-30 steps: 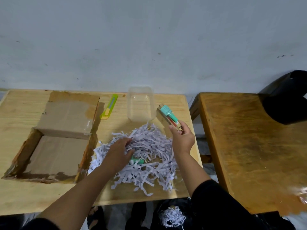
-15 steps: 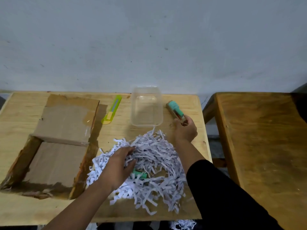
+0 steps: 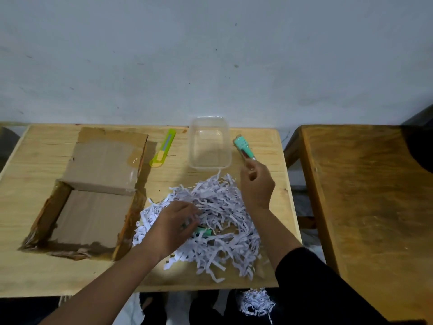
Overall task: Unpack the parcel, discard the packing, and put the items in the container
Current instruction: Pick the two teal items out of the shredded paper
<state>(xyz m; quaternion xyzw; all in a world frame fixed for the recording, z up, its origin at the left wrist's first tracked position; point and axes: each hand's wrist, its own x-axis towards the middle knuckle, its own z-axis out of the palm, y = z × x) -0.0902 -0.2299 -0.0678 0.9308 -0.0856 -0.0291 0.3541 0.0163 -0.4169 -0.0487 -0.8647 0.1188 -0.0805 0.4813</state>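
A pile of white shredded paper [image 3: 225, 207] lies on the light wooden table [image 3: 35, 273]. My left hand [image 3: 173, 224] reaches into the pile, its fingertips closed on the left end of a small green item [image 3: 204, 232] half buried in the strips. My right hand [image 3: 256, 181] pinches the near end of a teal item [image 3: 243, 147], which lies on the table just right of the clear plastic container [image 3: 209, 144]. The container holds nothing. The opened cardboard box [image 3: 89, 214] sits at the left with its flap folded back.
A yellow-green utility knife [image 3: 162, 151] lies between the box and the container. A darker wooden table [image 3: 375, 207] stands to the right across a gap. Below the table's front edge, more shredded paper [image 3: 255, 303] sits in a dark bag.
My right hand has carried the teal item away from the pile and lowered it onto the table beside the container. My left hand has curled its fingers onto the green item.
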